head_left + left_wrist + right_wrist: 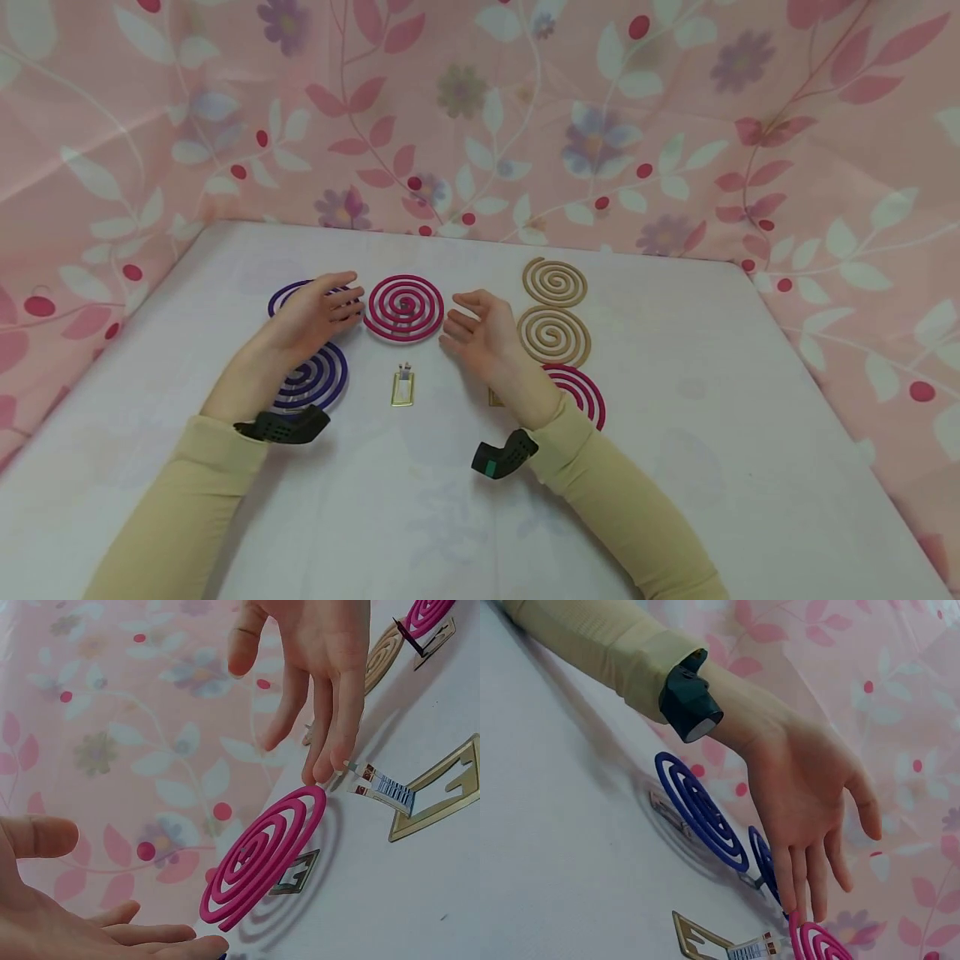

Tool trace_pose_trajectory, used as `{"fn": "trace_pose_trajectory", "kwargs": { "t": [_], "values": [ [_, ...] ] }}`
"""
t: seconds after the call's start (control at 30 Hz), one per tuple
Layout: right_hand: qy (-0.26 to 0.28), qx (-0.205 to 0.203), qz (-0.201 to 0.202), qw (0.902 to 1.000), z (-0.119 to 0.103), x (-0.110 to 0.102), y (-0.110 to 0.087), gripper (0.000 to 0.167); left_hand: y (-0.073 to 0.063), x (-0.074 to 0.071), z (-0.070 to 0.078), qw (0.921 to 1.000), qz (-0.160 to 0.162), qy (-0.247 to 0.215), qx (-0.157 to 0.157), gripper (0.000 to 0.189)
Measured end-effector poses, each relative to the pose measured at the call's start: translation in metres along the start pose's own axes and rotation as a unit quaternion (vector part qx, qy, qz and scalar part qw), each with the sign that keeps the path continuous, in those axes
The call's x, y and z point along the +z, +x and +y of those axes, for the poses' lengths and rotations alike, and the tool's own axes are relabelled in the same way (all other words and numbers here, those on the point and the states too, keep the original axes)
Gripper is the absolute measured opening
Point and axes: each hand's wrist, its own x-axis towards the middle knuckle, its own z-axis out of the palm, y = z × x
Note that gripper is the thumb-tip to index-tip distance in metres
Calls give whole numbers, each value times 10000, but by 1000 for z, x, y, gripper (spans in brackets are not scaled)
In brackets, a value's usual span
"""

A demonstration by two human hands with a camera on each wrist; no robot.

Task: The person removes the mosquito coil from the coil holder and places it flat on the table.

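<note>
Magenta coil (405, 307) sits on a small metal stand (306, 879) above the white table (712, 417), between both hands. Left hand (313, 312), fingers extended and relaxed, hovers beside its left edge; right hand (480, 333), likewise released, beside its right; neither grasps anything. Gold frame (402, 384) stands nearer the viewer, blue coils (315, 379) left, tan coils (553, 333) right.
</note>
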Motion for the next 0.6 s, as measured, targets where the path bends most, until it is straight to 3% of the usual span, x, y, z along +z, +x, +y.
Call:
{"fn": "trace_pose_trajectory", "kwargs": {
  "t": [0.6],
  "values": [
    [140, 162, -83, 9997, 5, -5, 6, 59, 3, 4, -3, 9999, 83, 67, -133, 70]
  ]
}}
